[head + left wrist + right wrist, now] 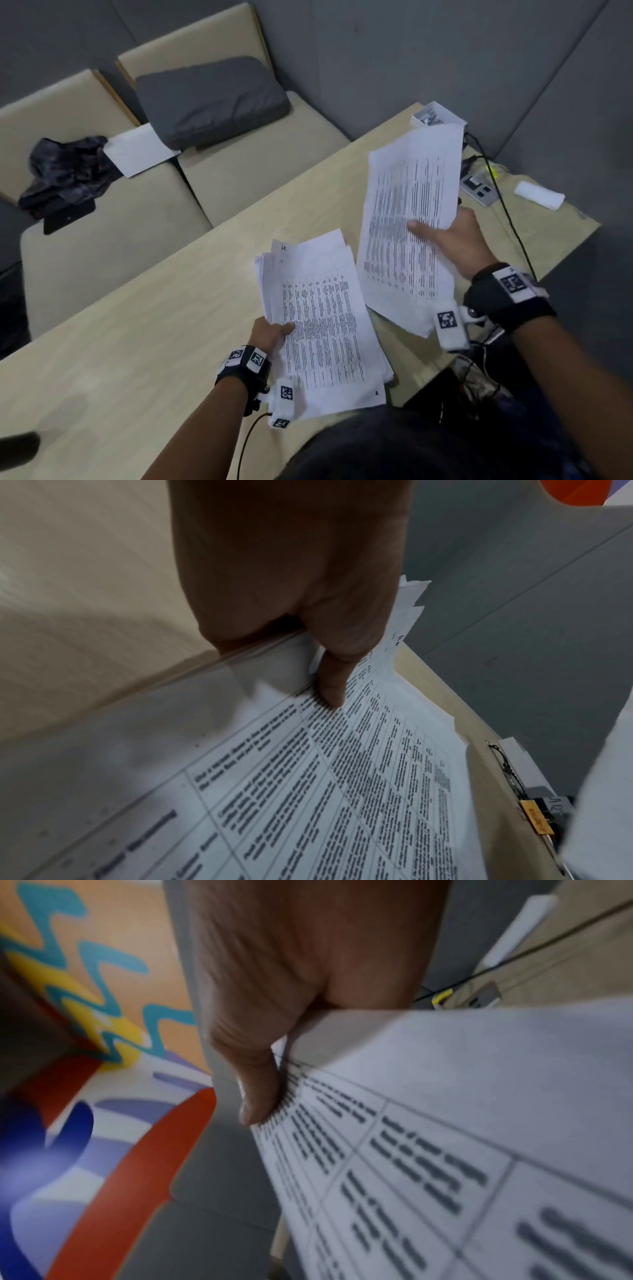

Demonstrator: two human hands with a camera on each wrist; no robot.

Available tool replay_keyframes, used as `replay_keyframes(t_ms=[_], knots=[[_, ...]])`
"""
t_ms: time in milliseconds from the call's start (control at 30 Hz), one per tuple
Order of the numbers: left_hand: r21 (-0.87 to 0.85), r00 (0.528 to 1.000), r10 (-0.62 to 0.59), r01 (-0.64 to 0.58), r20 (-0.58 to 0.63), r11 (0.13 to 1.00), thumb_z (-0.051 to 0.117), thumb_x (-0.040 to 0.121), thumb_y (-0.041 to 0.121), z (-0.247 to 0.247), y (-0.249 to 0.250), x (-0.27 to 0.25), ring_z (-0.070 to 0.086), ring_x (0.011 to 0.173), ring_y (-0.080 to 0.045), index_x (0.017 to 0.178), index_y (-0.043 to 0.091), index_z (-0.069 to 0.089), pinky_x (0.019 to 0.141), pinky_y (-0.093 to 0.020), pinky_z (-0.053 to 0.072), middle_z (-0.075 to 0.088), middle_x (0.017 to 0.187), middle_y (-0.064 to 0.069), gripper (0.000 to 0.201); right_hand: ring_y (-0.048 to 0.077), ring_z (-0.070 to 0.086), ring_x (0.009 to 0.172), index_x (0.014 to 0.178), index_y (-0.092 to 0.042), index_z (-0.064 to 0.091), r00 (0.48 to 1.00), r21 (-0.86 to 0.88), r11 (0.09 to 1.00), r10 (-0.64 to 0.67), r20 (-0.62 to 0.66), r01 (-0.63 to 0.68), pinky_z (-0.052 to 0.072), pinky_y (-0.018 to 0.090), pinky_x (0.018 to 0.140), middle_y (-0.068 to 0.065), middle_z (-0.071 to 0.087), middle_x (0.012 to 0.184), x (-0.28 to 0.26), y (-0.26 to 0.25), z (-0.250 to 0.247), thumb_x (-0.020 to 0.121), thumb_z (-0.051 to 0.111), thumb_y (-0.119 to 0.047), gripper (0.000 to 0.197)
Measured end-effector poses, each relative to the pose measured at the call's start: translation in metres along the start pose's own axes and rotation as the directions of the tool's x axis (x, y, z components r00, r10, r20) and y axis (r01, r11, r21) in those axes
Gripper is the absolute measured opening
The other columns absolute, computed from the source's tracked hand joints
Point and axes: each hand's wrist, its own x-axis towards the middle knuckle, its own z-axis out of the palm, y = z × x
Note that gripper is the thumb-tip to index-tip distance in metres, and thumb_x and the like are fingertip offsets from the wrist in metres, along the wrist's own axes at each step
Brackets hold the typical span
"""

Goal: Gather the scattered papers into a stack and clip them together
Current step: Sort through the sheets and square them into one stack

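Holding two separate bundles of white printed sheets above the pale wooden table (144, 329), both lifted clear of it. Left hand (270, 334) grips the thicker bundle of white printed table sheets (325, 325) at its left edge, thumb on top; left wrist view shows the thumb (330, 680) pressed on the print, other fingers hidden under the paper. Edges fan out unevenly at the top, corners stepped, far from squared. Right hand (452, 240) grasps the second, thinner bundle of white printed sheets (407, 222) at its right edge, thumb on the face, sheets angled up and curling. The two bundles sit just beside each other, not merged.

Risks, as judgement: one-edge grips on floppy paper let loose inner sheets slide out when the bundles come together; misaligned edges could fold or jam; clipping before tapping square would trap skewed pages.

One more white blank sheet (140, 150) lies on the beige sofa seat (113, 240), well apart, possibly easy to miss. Small white box of clips (435, 114) sits at the table's far corner, contents blurred.
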Motion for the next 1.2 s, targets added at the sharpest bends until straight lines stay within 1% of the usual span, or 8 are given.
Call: replay_keyframes(t_ms=[233, 367, 433, 500, 600, 767, 1000, 1200], knots=[[-0.057, 1.000, -0.011, 0.011, -0.002, 0.998, 0.073, 0.084, 0.013, 0.002, 0.008, 0.000, 0.055, 0.059, -0.019, 0.106, -0.015, 0.060, 0.050, -0.019, 0.040, 0.059, 0.068, -0.005, 0.038, 0.019, 0.066, 0.111, 0.124, -0.014, 0.062, 0.985, 0.127, 0.983, 0.119, 0.127, -0.135, 0.049, 0.045, 0.101, 0.002, 0.070, 0.119, 0.007, 0.025, 0.007, 0.071, 0.084, -0.019, 0.058], [-0.307, 0.991, -0.032, 0.071, 0.131, 0.949, 0.064, 0.085, 0.053, 0.003, 0.013, -0.001, 0.056, 0.115, -0.026, 0.132, 0.005, 0.055, 0.103, -0.037, 0.040, 0.060, 0.123, -0.004, 0.068, 0.023, 0.063, 0.113, 0.129, -0.015, 0.057, 0.948, -0.116, 0.959, 0.273, 0.160, -0.257, 0.048, 0.046, 0.102, 0.004, 0.066, 0.124, -0.005, 0.094, 0.039, 0.078, 0.079, -0.018, 0.055], [-0.422, 0.978, -0.013, 0.102, 0.210, 0.901, 0.061, 0.073, 0.074, 0.005, 0.010, 0.005, 0.055, 0.122, -0.023, 0.131, 0.020, 0.057, 0.110, -0.042, 0.034, 0.058, 0.133, 0.000, 0.079, 0.026, 0.059, 0.119, 0.139, -0.014, 0.041, 0.910, -0.234, 0.927, 0.346, 0.228, -0.294, 0.046, 0.042, 0.103, 0.003, 0.058, 0.133, -0.013, 0.119, 0.059, 0.085, 0.073, -0.019, 0.063], [-0.393, 0.973, -0.019, 0.110, 0.229, 0.913, 0.069, 0.067, 0.073, 0.009, 0.012, 0.001, 0.064, 0.110, -0.023, 0.120, 0.016, 0.066, 0.103, -0.043, 0.044, 0.068, 0.121, -0.005, 0.078, 0.027, 0.051, 0.127, 0.147, -0.012, 0.023, 0.873, -0.308, 0.897, 0.403, 0.275, -0.318, 0.041, 0.038, 0.106, 0.005, 0.049, 0.139, -0.023, 0.133, 0.081, 0.089, 0.066, -0.016, 0.072], [-0.175, 0.992, 0.049, -0.028, 0.115, 0.984, 0.085, 0.071, 0.031, 0.018, 0.017, -0.016, 0.061, 0.053, -0.015, 0.070, 0.005, 0.065, 0.055, -0.027, 0.051, 0.068, 0.065, -0.006, 0.033, 0.031, 0.043, 0.134, 0.150, -0.010, 0.022, 0.876, -0.415, 0.871, 0.397, 0.275, -0.264, 0.036, 0.039, 0.112, 0.012, 0.041, 0.147, -0.036, 0.147, 0.109, 0.081, 0.070, -0.032, 0.087], [-0.089, 0.974, 0.216, -0.210, 0.063, 0.974, 0.074, 0.079, 0.003, 0.016, 0.032, -0.035, 0.049, 0.035, -0.018, 0.062, 0.003, 0.057, 0.042, -0.027, 0.044, 0.055, 0.044, -0.003, 0.023, 0.032, 0.037, 0.139, 0.152, -0.011, 0.015, 0.880, -0.270, 0.899, 0.410, 0.240, -0.345, 0.032, 0.039, 0.114, 0.011, 0.034, 0.152, -0.028, 0.140, 0.091, 0.077, 0.080, -0.017, 0.099], [-0.352, 0.827, 0.557, -0.499, 0.079, 0.791, 0.076, 0.079, 0.005, -0.031, 0.109, -0.067, 0.060, 0.065, -0.022, 0.084, -0.002, 0.066, 0.061, -0.032, 0.051, 0.065, 0.073, -0.012, 0.013, 0.021, 0.060, 0.120, 0.128, -0.013, 0.054, 0.897, 0.080, 0.959, 0.224, 0.380, -0.273, 0.039, 0.046, 0.110, 0.005, 0.065, 0.127, 0.000, 0.042, 0.033, 0.056, 0.093, -0.036, 0.085], [-0.501, 0.733, 0.680, -0.585, 0.009, 0.637, 0.068, 0.081, -0.008, -0.042, 0.163, -0.095, 0.070, 0.086, -0.013, 0.097, 0.014, 0.069, 0.074, -0.025, 0.055, 0.076, 0.091, 0.003, 0.027, 0.025, 0.057, 0.121, 0.131, -0.017, 0.049, 0.985, 0.252, 0.961, 0.080, 0.154, -0.117, 0.042, 0.050, 0.106, 0.004, 0.064, 0.126, 0.003, -0.017, 0.038, 0.047, 0.097, -0.037, 0.099]])
